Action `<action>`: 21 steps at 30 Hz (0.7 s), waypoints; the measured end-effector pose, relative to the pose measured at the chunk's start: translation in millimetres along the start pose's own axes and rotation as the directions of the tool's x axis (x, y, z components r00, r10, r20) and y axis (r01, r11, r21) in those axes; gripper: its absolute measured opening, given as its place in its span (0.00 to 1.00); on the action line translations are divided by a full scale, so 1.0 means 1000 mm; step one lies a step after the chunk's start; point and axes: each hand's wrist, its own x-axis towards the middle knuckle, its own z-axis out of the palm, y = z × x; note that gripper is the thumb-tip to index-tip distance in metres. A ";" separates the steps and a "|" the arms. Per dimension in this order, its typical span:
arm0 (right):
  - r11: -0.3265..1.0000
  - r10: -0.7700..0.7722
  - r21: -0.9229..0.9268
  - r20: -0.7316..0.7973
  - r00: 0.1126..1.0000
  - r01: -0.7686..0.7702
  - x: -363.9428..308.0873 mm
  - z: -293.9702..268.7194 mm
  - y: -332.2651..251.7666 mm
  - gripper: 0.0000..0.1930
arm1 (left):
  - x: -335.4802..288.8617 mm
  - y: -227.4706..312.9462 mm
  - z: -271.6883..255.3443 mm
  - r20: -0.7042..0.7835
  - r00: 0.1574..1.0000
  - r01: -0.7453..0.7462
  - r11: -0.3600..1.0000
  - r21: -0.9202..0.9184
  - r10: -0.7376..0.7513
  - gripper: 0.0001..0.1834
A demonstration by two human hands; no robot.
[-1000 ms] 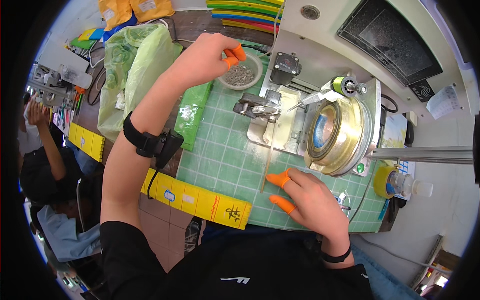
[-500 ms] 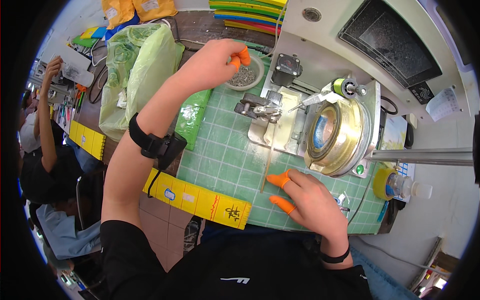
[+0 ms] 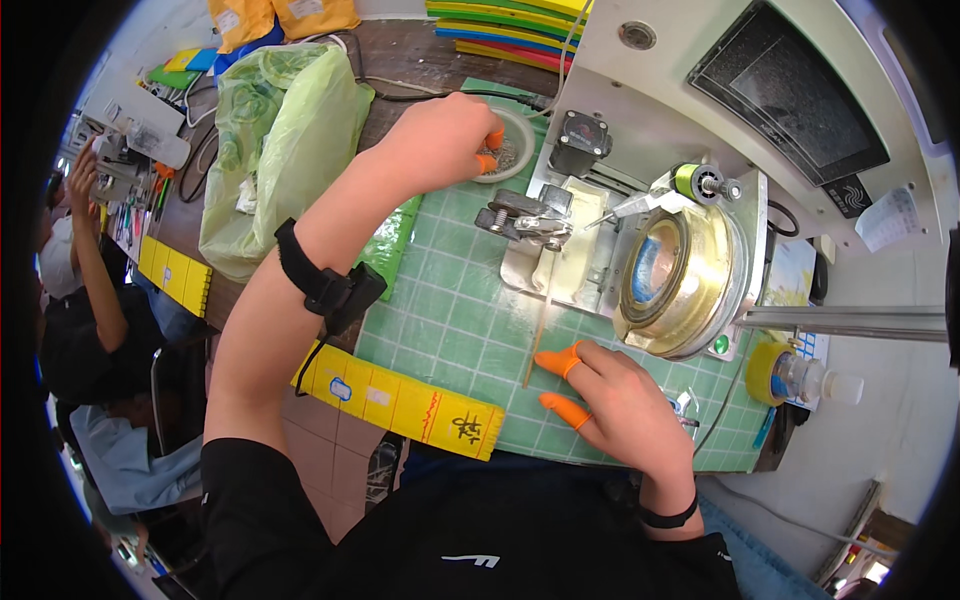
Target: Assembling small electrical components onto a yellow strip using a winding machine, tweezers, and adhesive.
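My left hand point(image 3: 450, 140), with orange finger cots on its thumb and forefinger, dips into a pale round bowl point(image 3: 526, 150) of small metal pieces point(image 3: 507, 155). Its fingers are curled inward; what they pinch, if anything, is hidden. On the green gridded mat point(image 3: 440, 310) rests my right hand point(image 3: 625, 400), open, its two cot-covered fingertips apart and nothing visible between them. Just left of those tips lies a thin tan stick point(image 3: 538, 340), running up to a metal clamp point(image 3: 530, 218) on the bench machine point(image 3: 640, 130).
A gold-coloured round drum point(image 3: 685, 280) and a green-yellow spool point(image 3: 697, 182) sit on the machine. A light-green plastic bag point(image 3: 290, 150) stands at left. Yellow strip point(image 3: 400, 400) lies along the front edge. A clear bottle point(image 3: 800, 378) is at right. Another person point(image 3: 80, 330) works far left.
My left hand has moved down and slightly right, from above the bowl's rim into the bowl. My right hand stays beside the stick. The view has shifted slightly.
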 end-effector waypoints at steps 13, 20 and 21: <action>1.000 0.011 -0.007 0.005 1.000 -0.011 -0.003 0.000 0.000 0.16 | -0.002 -0.006 -0.001 -0.043 0.999 -0.026 1.000 0.001 0.026 0.05; 1.000 0.005 -0.001 0.007 1.000 -0.005 -0.003 0.001 0.000 0.17 | -0.005 -0.012 -0.006 -0.132 0.991 -0.019 0.987 -0.160 -0.003 0.05; 1.000 0.007 -0.001 0.008 1.000 -0.007 -0.003 0.001 -0.001 0.17 | -0.005 -0.014 -0.008 -0.147 0.989 -0.038 0.981 -0.189 0.010 0.05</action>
